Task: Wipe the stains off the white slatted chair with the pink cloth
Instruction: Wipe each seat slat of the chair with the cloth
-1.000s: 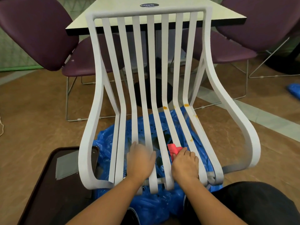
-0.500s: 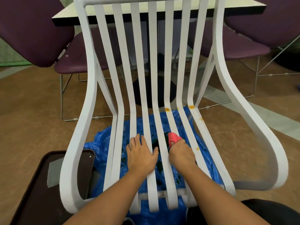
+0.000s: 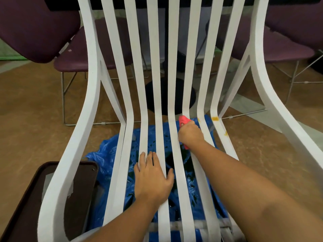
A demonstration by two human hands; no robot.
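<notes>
Curling round the pink cloth (image 3: 184,120), the fingers of the right hand (image 3: 191,135) clamped it in a fist. Pink showed past the knuckles and again below the heel of the hand. The cloth was pressed against a slat of the white slatted chair (image 3: 93,67), right of centre, at the bend where seat met back. The left hand (image 3: 152,179) lay flat on the seat slats nearer the person, its fingers (image 3: 148,158) straight and slightly apart, thumb out to the right, holding nothing. Orange stains (image 3: 215,118) marked the rightmost slat at the bend and a little lower, apart from the cloth. Under the seat lay a blue plastic bag (image 3: 108,154), and a dark tray (image 3: 26,206) sat at the lower left. Purple chairs (image 3: 35,27) and a table (image 3: 63,5) stood behind on the brown floor (image 3: 35,110).
</notes>
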